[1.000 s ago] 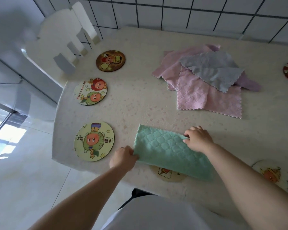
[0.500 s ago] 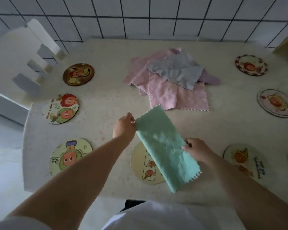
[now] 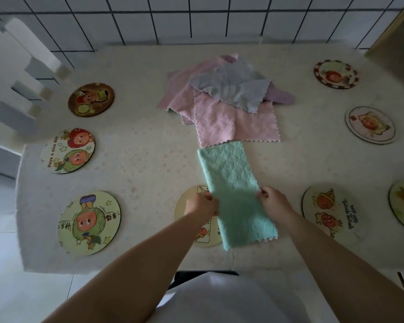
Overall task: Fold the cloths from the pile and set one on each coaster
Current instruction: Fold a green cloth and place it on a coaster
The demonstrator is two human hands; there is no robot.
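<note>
A green cloth (image 3: pixel 234 190), folded into a long strip, lies lengthwise away from me on the table. Its near half covers part of a cream coaster (image 3: pixel 184 206). My left hand (image 3: pixel 202 203) pinches the strip's left edge about midway. My right hand (image 3: pixel 272 201) pinches the right edge opposite it. The pile of cloths (image 3: pixel 224 101) sits beyond the strip, pink ones under a grey one, with a purple one poking out at the right.
Round picture coasters ring the table (image 3: pixel 138 159): three down the left side (image 3: pixel 89 223), (image 3: pixel 68 151), (image 3: pixel 91 99), and several on the right (image 3: pixel 329 212), (image 3: pixel 370 124), (image 3: pixel 335 73). A white chair (image 3: pixel 14 85) stands at far left. A tiled wall runs behind.
The green strip has turned from lying across in front of me to pointing away from me and now lies flat. Both hands moved to its middle edges. The view shifted right.
</note>
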